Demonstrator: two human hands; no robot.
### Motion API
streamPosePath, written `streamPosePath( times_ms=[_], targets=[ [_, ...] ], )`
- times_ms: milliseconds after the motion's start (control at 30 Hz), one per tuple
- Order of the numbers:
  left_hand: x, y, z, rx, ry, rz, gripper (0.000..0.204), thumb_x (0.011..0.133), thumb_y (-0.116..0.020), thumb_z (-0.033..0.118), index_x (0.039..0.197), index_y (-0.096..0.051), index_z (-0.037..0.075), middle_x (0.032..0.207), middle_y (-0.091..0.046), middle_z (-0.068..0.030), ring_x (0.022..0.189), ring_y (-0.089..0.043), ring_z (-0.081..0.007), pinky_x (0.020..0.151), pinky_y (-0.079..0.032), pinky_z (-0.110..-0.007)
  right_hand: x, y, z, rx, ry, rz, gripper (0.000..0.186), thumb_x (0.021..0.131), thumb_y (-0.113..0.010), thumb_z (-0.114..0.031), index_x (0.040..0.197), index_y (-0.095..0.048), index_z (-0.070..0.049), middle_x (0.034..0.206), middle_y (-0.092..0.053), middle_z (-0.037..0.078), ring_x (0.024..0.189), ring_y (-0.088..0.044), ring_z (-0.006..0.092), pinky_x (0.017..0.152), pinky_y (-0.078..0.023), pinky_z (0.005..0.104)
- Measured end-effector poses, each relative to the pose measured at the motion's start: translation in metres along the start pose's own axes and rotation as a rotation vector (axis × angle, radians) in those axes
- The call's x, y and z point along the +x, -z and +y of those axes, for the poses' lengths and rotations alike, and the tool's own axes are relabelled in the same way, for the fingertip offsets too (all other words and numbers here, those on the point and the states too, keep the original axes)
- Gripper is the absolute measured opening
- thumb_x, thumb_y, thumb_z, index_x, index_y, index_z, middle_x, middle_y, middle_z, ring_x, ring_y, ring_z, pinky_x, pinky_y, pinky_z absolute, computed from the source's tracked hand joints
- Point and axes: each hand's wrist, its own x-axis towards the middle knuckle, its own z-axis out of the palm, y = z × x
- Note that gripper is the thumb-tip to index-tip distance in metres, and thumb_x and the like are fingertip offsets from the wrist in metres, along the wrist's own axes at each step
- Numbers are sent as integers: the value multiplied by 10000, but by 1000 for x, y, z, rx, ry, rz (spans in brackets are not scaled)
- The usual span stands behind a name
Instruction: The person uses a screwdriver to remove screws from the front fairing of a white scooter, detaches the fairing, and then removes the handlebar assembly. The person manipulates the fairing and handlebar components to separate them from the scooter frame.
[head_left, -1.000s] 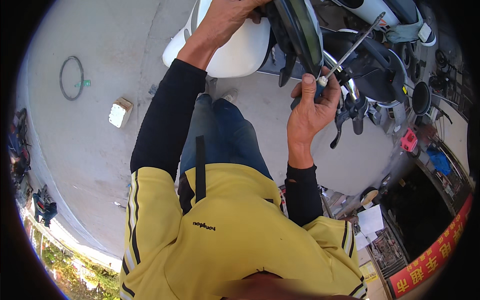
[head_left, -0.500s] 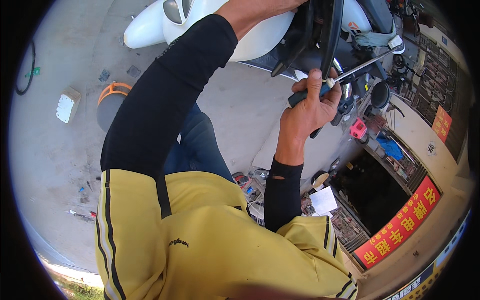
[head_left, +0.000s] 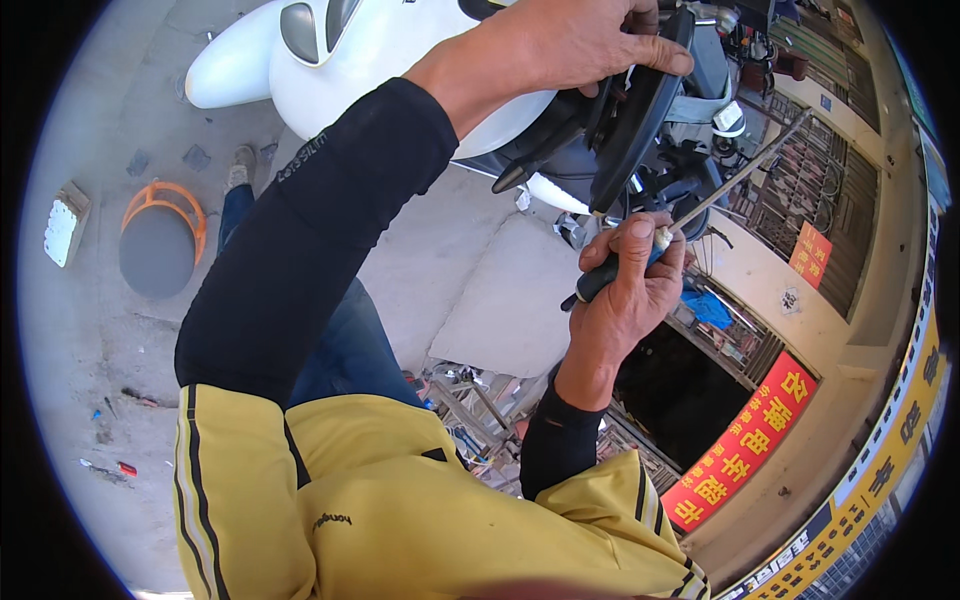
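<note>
My left hand (head_left: 565,45) reaches across the top and grips a long black plastic panel (head_left: 645,120) near its upper end, thumb laid along it; some fingers are hidden behind. The panel slants at the front of a white scooter (head_left: 390,70), beside a black lever (head_left: 515,178). Just below the panel's lower tip, my right hand (head_left: 635,285) is closed round a screwdriver (head_left: 597,279) with a dark blue handle. Its long thin shaft points up and right, away from the panel. A small whitish piece sits by the handle's front end, next to my thumb.
An orange-rimmed round stool (head_left: 158,252) and a white block (head_left: 66,225) stand on the concrete floor at left. Tools and scrap parts (head_left: 470,420) lie beyond my right side. A red banner (head_left: 742,440) hangs on the shopfront. Someone's shoe (head_left: 241,165) shows near the scooter.
The view has shifted, bringing my left hand into sight on the panel. The panel now slants more and shows its broad face. My right hand with the screwdriver sits lower, off the panel.
</note>
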Motion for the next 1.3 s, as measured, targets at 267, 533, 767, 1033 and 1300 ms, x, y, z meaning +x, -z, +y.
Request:
streamPosePath(
  times_ms=[267, 533, 767, 1033, 1300],
  targets=[
    [-7, 3, -6, -229, 45, 44, 341, 967, -804, 238, 1095, -688, -55, 848, -709, -78, 689, -655, -130, 540, -522, -302, 59, -20, -25, -750, 170, -92, 774, 712, -1012, -465, 1167, -606, 12, 923, -574, 35, 805, -579, 114, 689, -517, 259],
    [-48, -20, -25, 17, 98, 172, 395, 985, -782, 277, 1230, -717, -26, 908, -749, -102, 686, -666, -125, 617, -545, -270, 74, -19, -22, -616, 36, -198, 658, 750, -971, -353, 1156, -614, 22, 803, -549, -20, 675, -520, 72, 592, -475, 229],
    [-58, -38, -20, 133, 136, 263, 272, 1006, -710, 202, 1036, -733, -68, 780, -718, -109, 683, -662, -141, 655, -538, -285, 69, -18, -18, -495, 22, -210, 653, 770, -965, -245, 1242, -609, 31, 846, -522, -43, 706, -502, 38, 605, -465, 192],
    [-56, -37, -21, 82, 176, 250, 229, 993, -717, 160, 971, -701, -67, 788, -725, -114, 709, -686, -142, 675, -552, -288, 69, -15, -9, -451, 36, -212, 599, 769, -974, -241, 1162, -583, -15, 826, -528, -44, 700, -503, 33, 607, -476, 188],
    [-65, -30, -25, 43, 123, 151, 175, 977, -718, 100, 982, -698, -74, 839, -759, -138, 763, -739, -175, 724, -585, -297, 71, -14, -2, -350, 21, -248, 566, 770, -982, -153, 1120, -552, -43, 932, -585, -20, 742, -510, 19, 643, -494, 185]
  ],
)
